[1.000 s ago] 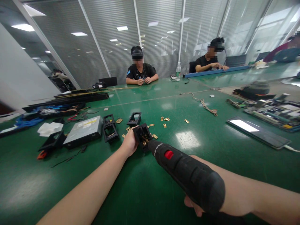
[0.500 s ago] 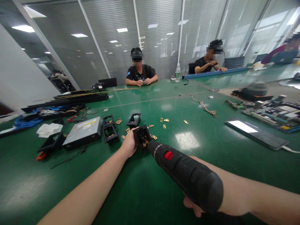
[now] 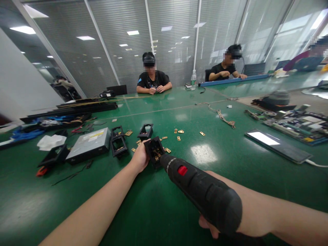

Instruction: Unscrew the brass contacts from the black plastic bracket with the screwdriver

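A black box (image 3: 154, 145) is gripped at its left side by the left hand (image 3: 140, 157), whose fingertips are hidden. A power drill (image 3: 202, 193) is held in the right hand (image 3: 209, 227), its grip mostly concealed; the nose is brought to the box, just right of the left hand. Brass pieces are seen inside, so work there is judged partly done; completion cannot be told. Loose brass plates (image 3: 178, 138) are scattered beyond the left hand, apparently unused.

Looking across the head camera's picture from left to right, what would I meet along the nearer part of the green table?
White tissue → silver box → left hand → the black frame it holds → black drill → dark phone.
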`<state>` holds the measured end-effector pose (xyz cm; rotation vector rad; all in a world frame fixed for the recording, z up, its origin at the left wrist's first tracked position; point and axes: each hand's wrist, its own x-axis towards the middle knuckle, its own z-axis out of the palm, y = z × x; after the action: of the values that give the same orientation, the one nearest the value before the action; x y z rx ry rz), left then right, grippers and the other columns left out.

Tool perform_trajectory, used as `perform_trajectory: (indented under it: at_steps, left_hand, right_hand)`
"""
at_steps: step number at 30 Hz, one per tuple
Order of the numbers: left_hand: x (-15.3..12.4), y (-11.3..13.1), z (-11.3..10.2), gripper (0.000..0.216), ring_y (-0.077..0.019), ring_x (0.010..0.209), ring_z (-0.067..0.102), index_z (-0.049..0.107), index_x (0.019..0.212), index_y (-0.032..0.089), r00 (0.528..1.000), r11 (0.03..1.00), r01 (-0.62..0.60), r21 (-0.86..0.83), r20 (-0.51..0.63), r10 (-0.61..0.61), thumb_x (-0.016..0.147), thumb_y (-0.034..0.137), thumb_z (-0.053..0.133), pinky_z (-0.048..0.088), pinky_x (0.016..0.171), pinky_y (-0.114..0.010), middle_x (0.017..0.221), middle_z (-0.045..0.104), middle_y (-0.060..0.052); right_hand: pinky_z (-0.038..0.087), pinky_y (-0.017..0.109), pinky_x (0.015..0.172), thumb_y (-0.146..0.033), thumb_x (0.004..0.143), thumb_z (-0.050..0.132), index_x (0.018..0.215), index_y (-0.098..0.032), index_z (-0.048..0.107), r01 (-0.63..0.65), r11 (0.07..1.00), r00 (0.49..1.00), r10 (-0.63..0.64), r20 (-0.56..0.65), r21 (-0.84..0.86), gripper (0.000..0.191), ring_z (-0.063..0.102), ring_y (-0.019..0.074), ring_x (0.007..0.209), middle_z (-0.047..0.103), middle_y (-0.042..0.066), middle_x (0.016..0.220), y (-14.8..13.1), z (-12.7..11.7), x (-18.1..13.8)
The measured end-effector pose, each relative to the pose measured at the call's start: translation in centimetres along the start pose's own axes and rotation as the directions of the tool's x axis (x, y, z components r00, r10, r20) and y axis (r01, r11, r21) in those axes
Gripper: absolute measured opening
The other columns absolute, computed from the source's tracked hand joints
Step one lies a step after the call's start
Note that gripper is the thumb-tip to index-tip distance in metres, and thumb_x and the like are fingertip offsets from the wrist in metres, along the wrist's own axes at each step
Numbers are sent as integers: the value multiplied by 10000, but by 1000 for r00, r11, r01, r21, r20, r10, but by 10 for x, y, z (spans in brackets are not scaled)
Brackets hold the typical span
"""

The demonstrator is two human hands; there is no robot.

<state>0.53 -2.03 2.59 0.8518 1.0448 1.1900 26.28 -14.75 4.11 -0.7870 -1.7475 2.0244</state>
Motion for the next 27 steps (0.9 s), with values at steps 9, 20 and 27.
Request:
perform_trajectory:
  at_steps: [9, 20, 27]
  left_hand:
    - [0, -1, -1, 279, -285, 773, 767, 729, 900, 163, 1000, 1000, -6, 9, -4, 6, 910, 378, 551, 608, 778, -398, 781, 781, -92]
    - [1, 0, -1, 267, -307, 808, 776, 743, 927, 158, 1000, 1000, -3, -16, -7, 3, 878, 380, 605, 613, 753, -408, 805, 784, -95]
    - [3, -3, -3, 252, -317, 835, 782, 735, 917, 163, 1000, 999, -10, -37, -5, 9, 871, 387, 628, 616, 761, -420, 825, 788, -93]
  right_hand:
    - [597, 184, 612, -176, 769, 914, 1448, -212, 504, 14, 998, 997, -9, -78, 60, 794, 723, 143, 750, 710, -25, 866, -2, -4, -6]
    - [589, 220, 722, -235, 852, 831, 1373, -184, 602, 77, 994, 992, -83, -91, -76, 572, 691, 141, 756, 646, -29, 764, -31, 0, -11]
    - [570, 239, 777, -189, 683, 877, 1249, -134, 666, 119, 992, 982, -123, -140, -35, 607, 663, 139, 793, 674, -21, 755, -43, 13, -11]
